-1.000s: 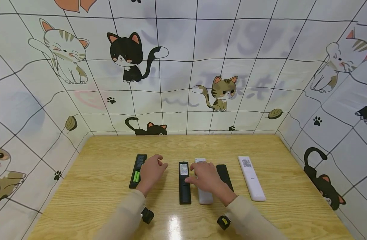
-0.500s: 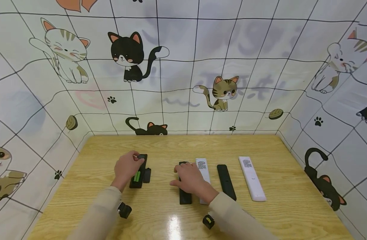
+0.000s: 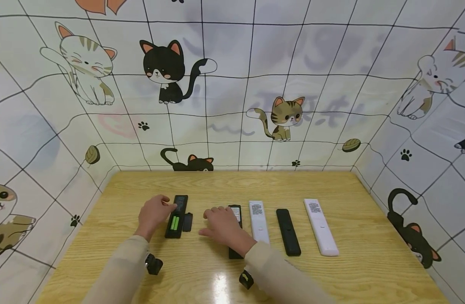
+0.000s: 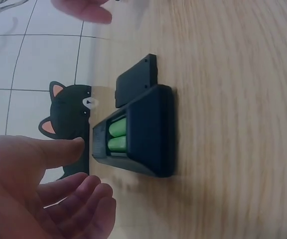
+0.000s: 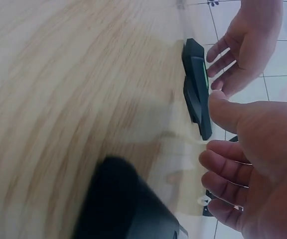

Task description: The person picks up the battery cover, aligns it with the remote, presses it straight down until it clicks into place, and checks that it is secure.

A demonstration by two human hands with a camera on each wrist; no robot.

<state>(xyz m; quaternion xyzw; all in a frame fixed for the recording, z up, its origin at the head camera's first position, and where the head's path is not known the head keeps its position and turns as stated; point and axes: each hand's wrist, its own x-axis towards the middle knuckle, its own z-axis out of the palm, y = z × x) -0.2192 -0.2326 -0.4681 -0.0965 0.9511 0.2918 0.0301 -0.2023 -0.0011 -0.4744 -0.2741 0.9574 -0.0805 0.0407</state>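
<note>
A black remote control lies back-up at the left with its battery bay uncovered. Two green batteries sit side by side in the bay. Against its right side rests the detached battery cover. My left hand hovers at the remote's left edge, thumb and fingers apart and holding nothing; whether the thumb tip touches it I cannot tell. My right hand, fingers loosely bent and holding nothing, is over a second black remote and hides its middle. Both hands also show in the right wrist view.
To the right lie a white remote, another black remote and a longer white remote, all roughly parallel. They rest on a wooden table bordered by a cat-print cloth at the back and sides.
My left hand has moved left off the open remote, uncovering the batteries and the cover beside it. My right hand has moved left from the white remote to over the second black remote.
</note>
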